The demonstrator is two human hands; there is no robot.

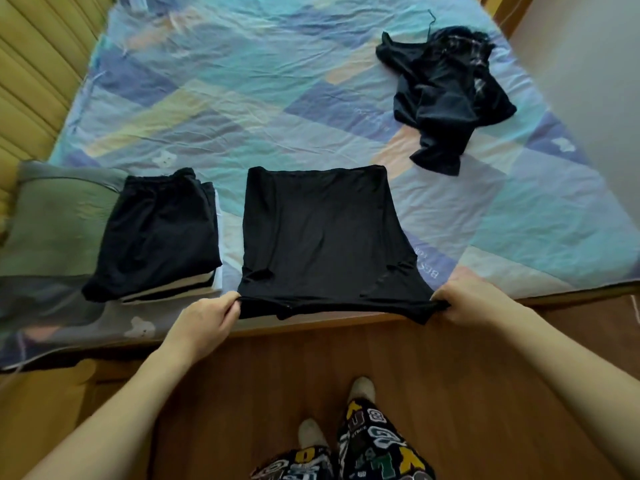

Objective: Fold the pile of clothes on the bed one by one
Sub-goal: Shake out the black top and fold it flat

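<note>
Head view: two hands [204,323] [474,303], one black garment [322,237].

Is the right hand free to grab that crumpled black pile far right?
Probably not yet: the right hand grips a corner of the black garment. The crumpled pile lies unobstructed, far up the bed.

hands [204,318] pinching black garment [322,233], bed [242,81]
</note>
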